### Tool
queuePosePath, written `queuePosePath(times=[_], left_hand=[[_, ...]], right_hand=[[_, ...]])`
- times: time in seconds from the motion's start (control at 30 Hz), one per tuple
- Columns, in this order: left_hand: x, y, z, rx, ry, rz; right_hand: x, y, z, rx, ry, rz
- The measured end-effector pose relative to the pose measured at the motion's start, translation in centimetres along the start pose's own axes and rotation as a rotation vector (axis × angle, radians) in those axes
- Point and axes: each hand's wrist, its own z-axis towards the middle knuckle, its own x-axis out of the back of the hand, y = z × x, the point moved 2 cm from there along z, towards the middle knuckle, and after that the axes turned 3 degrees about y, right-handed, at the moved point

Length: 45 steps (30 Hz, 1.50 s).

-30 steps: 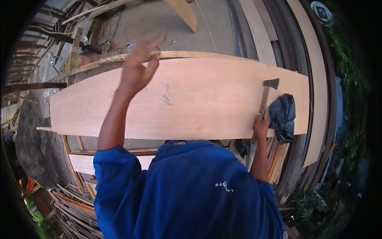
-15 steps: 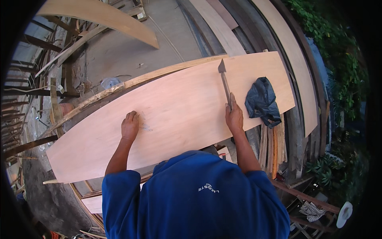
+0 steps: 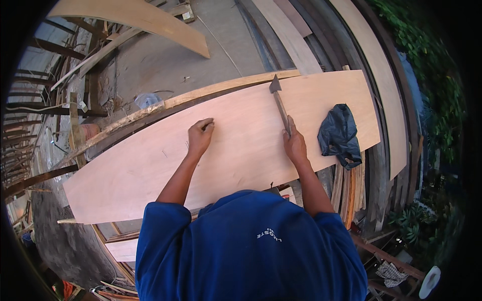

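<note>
Lying broad across the scene, a pale wooden sheet (image 3: 241,145) carries a few loose, thin nails (image 3: 164,153) on its left part. The right hand (image 3: 295,145) has its grip closed round the handle of a hatchet (image 3: 280,106), whose head points away toward the sheet's far edge. The left hand (image 3: 201,138) is over the middle of the sheet, its grip narrow, thumb and fingers drawn together; whether a nail is pinched there, I cannot tell.

Progress looks slight, as far as can be judged: the sheet is laid out and the hatchet is in hand, while the visible nails lie unfixed and no driven one can be made out. Fastening seems left undone.

A dark plastic bag (image 3: 340,134) covers some of the sheet's right part, and its contents, if any, are hidden. The blue shirt (image 3: 241,251) blocks part of the near edge and what supports it. A wooden strip (image 3: 226,89) runs along the far edge; whether it joins the sheet is unclear.
</note>
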Motion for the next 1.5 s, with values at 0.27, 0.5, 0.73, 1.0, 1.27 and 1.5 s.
queuePosePath(times=[0.27, 0.5, 0.73, 1.0, 1.27, 1.5], left_hand=[[-13.2, 5.1, 8.3, -0.006, -0.175, -0.208], [-15.6, 4.3, 13.3, -0.316, 0.081, -0.103], [-15.5, 5.7, 12.4, -0.299, -0.021, 0.055], [-15.7, 5.5, 12.1, -0.454, 0.043, 0.084], [-15.9, 5.6, 12.2, -0.417, -0.032, 0.204], [-14.0, 4.4, 12.4, -0.519, 0.032, 0.185]], right_hand=[[-0.6, 3.8, -3.7, 0.047, 0.019, 0.269], [0.0, 4.4, -6.1, -0.219, -0.1, 0.485], [1.0, 2.6, -5.3, -0.203, -0.092, 0.444], [3.7, -4.0, -1.8, 0.141, 0.076, 0.239], [1.3, -4.2, 1.0, 0.144, -0.057, -0.186], [3.2, -6.8, 0.1, 0.381, 0.299, 0.137]])
